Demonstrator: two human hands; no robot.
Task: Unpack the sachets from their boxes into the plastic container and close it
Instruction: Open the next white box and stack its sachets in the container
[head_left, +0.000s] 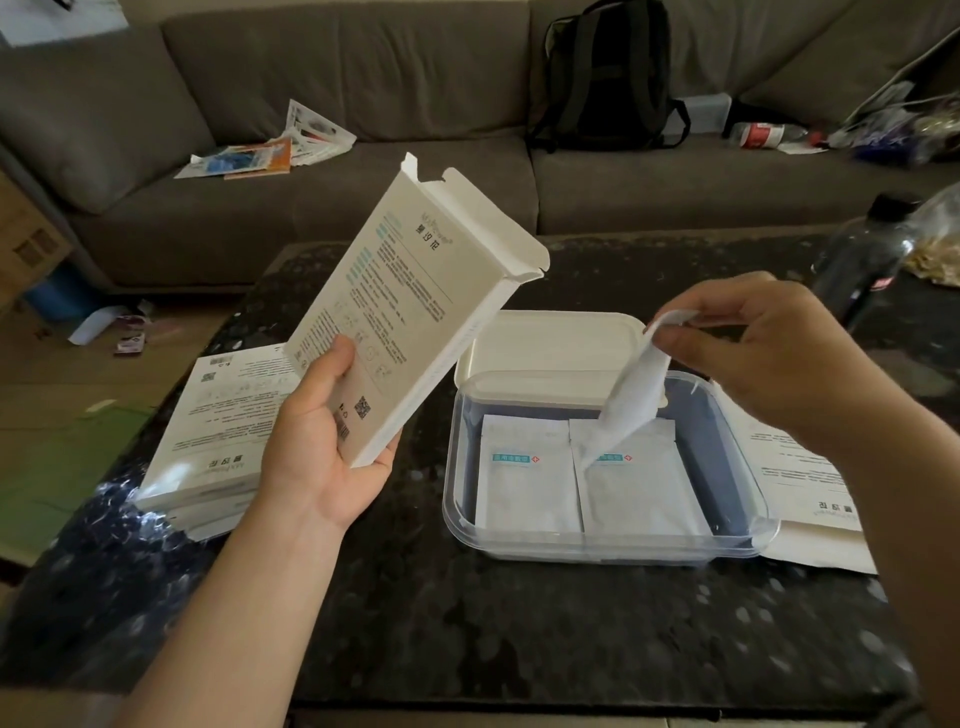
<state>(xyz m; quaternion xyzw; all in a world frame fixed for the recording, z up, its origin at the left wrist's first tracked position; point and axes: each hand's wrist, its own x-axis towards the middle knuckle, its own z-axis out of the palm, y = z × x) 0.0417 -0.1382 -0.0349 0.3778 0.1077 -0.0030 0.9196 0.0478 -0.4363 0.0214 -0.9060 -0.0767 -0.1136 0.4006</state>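
Observation:
My left hand (322, 441) grips a white printed box (410, 306) by its lower end, tilted up over the table with its top flap open. My right hand (769, 353) pinches the top edge of a white sachet (631, 400) that hangs down into the clear plastic container (748, 535). Two sachets (530, 478) lie flat side by side on the container's bottom. The container's white lid (550, 343) leans behind its far rim.
A stack of white boxes (223, 415) lies left of the container. A flattened box (810, 488) lies to its right. A dark bottle (867, 254) stands at the table's far right. A grey sofa (363, 93) with a backpack (608, 78) is behind.

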